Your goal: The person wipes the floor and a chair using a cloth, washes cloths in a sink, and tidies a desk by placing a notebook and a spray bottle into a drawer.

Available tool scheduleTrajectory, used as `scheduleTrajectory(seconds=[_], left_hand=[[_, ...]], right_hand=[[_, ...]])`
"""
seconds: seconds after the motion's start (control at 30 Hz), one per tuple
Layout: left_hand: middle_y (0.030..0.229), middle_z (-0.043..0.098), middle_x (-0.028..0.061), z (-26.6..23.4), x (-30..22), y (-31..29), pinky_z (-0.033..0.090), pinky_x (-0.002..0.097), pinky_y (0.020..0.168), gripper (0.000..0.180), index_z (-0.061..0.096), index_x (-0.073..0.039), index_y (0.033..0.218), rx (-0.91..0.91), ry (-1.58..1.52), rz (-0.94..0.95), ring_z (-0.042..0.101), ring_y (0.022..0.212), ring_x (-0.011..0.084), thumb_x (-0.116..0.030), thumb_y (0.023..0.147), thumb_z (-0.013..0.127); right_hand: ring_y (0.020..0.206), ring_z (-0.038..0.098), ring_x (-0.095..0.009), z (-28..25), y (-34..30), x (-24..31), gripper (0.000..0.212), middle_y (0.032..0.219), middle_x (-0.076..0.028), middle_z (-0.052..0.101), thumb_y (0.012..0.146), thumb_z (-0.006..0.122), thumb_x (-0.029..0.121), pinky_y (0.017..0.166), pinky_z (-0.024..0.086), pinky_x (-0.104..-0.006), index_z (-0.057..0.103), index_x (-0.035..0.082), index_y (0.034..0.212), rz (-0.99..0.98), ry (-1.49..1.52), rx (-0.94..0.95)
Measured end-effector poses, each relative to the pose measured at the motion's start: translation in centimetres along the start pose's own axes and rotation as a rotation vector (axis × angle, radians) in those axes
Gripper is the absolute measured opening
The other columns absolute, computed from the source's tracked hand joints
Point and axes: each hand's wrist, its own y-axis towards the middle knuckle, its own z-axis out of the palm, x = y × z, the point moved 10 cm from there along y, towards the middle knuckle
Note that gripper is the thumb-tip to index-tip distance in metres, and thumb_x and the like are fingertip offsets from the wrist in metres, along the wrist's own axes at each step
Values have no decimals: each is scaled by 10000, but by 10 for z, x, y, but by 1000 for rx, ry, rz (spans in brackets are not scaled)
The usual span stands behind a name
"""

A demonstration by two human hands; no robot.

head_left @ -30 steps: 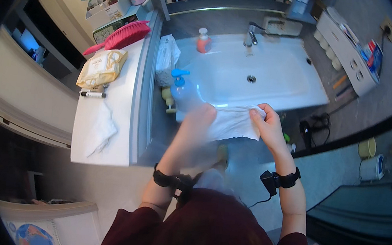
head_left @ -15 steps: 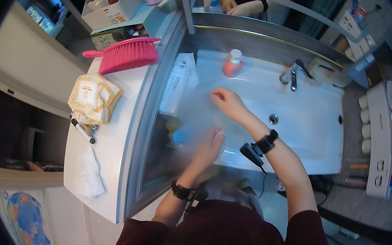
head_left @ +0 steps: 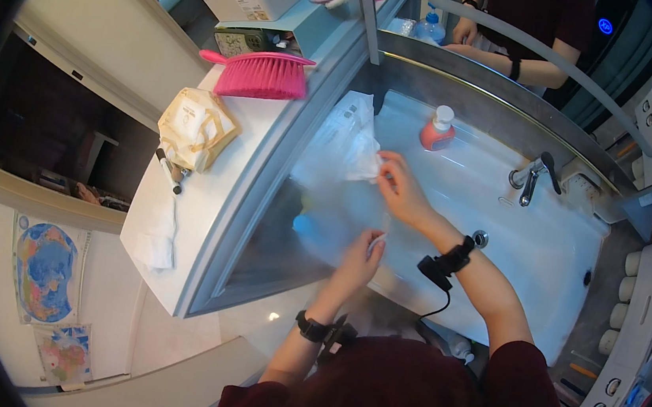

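Observation:
A white soft plastic pack lies at the left end of the washbasin. The thumb and fingertips of my right hand are closed on its near right corner, which is pulled up a little. Closer to me, my left hand is curled, with a small white piece between thumb and fingers; its kind is unclear. Beyond my right hand stands a coral pump bottle with a white top. A hazy blur covers the area left of my hands, where a blue object shows faintly.
A chrome tap rises at the basin's back right. Along the left, a white counter bears a pink brush, a yellow-and-white wipes pack, a black-and-white pen and a white cloth. A white organizer stands at right.
My right hand has reached the white pack and taken hold of its corner, which is now lifted. The left hand stays curled near the basin's front edge. The whole view has turned.

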Motion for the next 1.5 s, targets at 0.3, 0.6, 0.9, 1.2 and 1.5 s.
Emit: scheduleTrajectory(seconds=[0.3, 0.6, 0.9, 1.2, 1.5], left_hand=[[1142, 472, 211, -1, -46, 64, 453, 389, 764, 407, 438, -29, 1198, -293, 377, 322, 530, 952, 379, -111, 815, 548], [1153, 432, 284, -16, -16, 123, 480, 453, 703, 424, 394, 26, 1161, -333, 779, 99, 564, 855, 417, -148, 805, 545], [1144, 490, 260, -14, -14, 136, 460, 472, 763, 373, 438, 23, 1099, -183, 857, -177, 548, 930, 419, -182, 806, 546], [1334, 310, 216, 12, -59, 96, 475, 423, 741, 553, 319, -38, 1284, -371, 771, 336, 548, 946, 400, -127, 794, 557], [1284, 353, 263, -24, -4, 152, 457, 447, 782, 603, 294, 54, 1260, -239, 804, -113, 536, 963, 415, -179, 781, 578]], right_hand=[[956, 467, -131, -174, -91, 21, 59, 1166, -117, 477, 877, 396, 18, 851, 377, -251, 427, 43, 921, 118, 149, -424], [928, 463, -108, -185, -141, 22, 49, 1137, -102, 485, 852, 449, 11, 830, 372, -228, 428, 31, 891, 249, 92, -393], [863, 489, -98, -183, -147, 14, 42, 1094, -90, 502, 854, 455, 15, 763, 414, -223, 428, 16, 886, 308, 114, -384], [766, 488, -87, -203, -169, -1, 55, 1049, -66, 516, 833, 493, 6, 686, 419, -213, 450, 27, 860, 370, -2, -468], [812, 488, -95, -206, -179, 2, 59, 1040, -60, 530, 832, 509, 23, 710, 413, -217, 464, 33, 867, 391, -13, -488]])
